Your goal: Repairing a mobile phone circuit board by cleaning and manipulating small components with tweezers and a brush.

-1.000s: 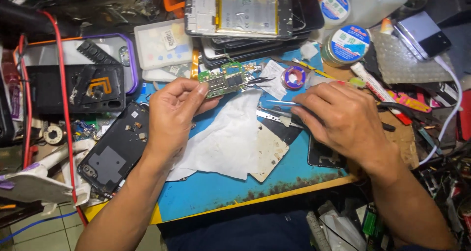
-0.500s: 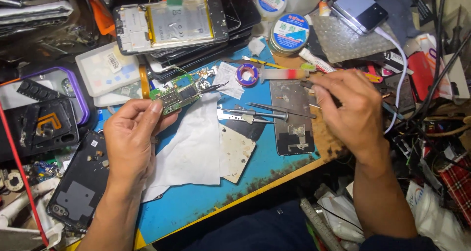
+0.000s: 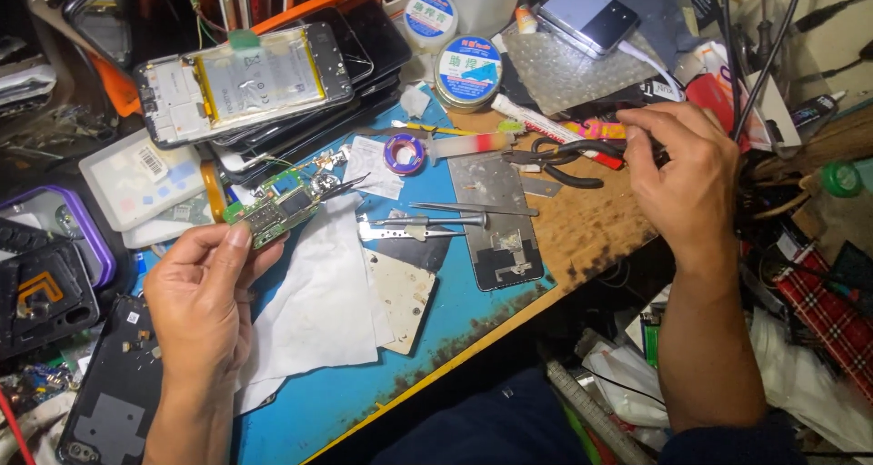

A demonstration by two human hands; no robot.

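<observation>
Green circuit board (image 3: 275, 212) pinched at its lower-left end by left hand (image 3: 205, 297), long axis running 8 to 2 o'clock, free end pointing toward 2, above white paper (image 3: 318, 301). Right hand (image 3: 687, 179), moved out to 3 o'clock from half a second ago, closed on something unclear beside pliers (image 3: 564, 156).

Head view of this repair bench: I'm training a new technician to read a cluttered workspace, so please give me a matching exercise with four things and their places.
Things:
1. green circuit board
2. round tin with blue lid
3. tweezers
4. white tissue

Places:
A. lying on the blue mat beside the left hand
B. on the grey metal plate
C. held by the fingers of the left hand
D. at the far edge of the bench, near the opened phone

Pairs: 1-C, 2-D, 3-B, 4-A
</observation>
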